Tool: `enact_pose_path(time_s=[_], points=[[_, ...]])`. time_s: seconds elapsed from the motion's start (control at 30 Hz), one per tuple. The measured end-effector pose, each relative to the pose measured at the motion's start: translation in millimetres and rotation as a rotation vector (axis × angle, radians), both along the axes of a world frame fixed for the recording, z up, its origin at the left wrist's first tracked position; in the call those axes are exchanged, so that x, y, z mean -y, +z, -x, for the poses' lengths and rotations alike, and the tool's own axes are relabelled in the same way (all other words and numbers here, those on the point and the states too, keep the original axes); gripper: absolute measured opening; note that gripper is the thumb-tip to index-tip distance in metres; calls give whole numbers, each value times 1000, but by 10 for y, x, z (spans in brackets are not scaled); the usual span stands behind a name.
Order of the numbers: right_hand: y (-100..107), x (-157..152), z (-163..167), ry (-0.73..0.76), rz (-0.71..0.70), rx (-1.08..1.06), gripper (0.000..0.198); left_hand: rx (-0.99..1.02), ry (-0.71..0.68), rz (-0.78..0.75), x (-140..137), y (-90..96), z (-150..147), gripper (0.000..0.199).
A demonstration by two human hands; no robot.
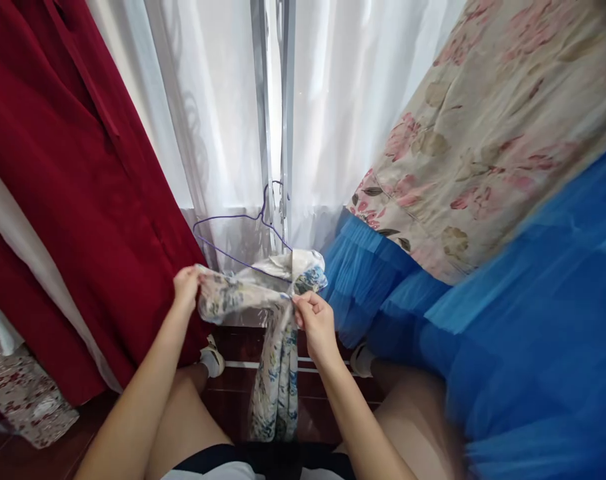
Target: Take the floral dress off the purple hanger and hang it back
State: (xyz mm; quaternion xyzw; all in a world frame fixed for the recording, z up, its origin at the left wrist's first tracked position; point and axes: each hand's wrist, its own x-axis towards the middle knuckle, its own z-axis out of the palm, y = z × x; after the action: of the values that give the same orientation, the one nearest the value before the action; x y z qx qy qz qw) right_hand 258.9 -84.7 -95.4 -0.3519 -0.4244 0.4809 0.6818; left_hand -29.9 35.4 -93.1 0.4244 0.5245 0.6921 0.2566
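Two pinches — left hand, right hand — grip a soft floral garment (thin purple wire hanger).

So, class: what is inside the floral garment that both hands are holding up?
A purple wire hanger sits partly inside the floral garment, with its hook and one shoulder showing above the cloth. The left hand and right hand grip the fabric. The hanger's other shoulder is covered.

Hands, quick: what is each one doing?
Left hand: closed, pinching the floral garment at one end.
Right hand: closed, gripping the same garment near the purple hanger.
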Motion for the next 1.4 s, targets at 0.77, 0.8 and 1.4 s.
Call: enact_pose_path(time_s=[0.77,0.8,1.4], points=[[-440,783,-245,321,89,467,33,-86,-783,152,1894,-14,-1819,24],[-441,783,-225,229,70,455,39,-56,-784,155,1902,3,-1803,25],[147,841,-681,755,181,421,28,-194,-1094,301,2429,-1138,-1433,59]])
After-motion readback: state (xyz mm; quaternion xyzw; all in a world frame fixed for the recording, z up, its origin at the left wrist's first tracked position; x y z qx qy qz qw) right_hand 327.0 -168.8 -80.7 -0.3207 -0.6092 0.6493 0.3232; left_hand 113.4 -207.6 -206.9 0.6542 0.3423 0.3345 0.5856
